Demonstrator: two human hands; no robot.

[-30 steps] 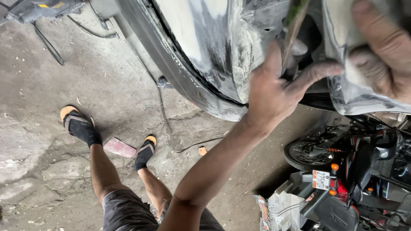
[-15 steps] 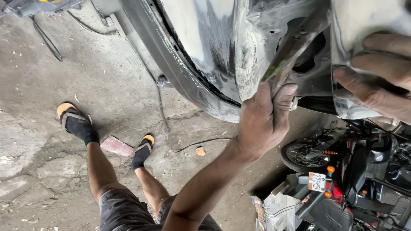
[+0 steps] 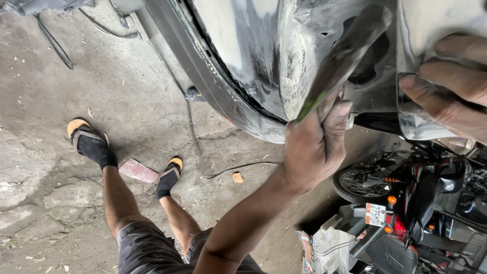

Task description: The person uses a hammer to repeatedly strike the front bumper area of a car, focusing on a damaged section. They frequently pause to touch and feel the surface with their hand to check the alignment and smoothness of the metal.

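Note:
My left hand (image 3: 312,147) reaches up from the lower middle and is closed round the lower end of a flat grey metal bar (image 3: 350,50). The bar slants up to the right against a sanded, grey-patched car body panel (image 3: 253,61). At the right edge my right hand (image 3: 451,86) grips the bent rim of a pale loose panel piece (image 3: 413,119), fingers curled over it. A dark opening in the bodywork (image 3: 370,76) lies between the two hands.
My legs stand on cracked concrete at the lower left, in black socks and sandals (image 3: 89,139). A pink brick piece (image 3: 138,171) lies between my feet. A cable (image 3: 195,147) runs across the floor. A motorcycle (image 3: 406,203) is parked at the lower right under the panel.
My left hand went from spread flat on the panel to closed round the bar, a little lower. My right hand shifted toward the right edge, still on the loose panel.

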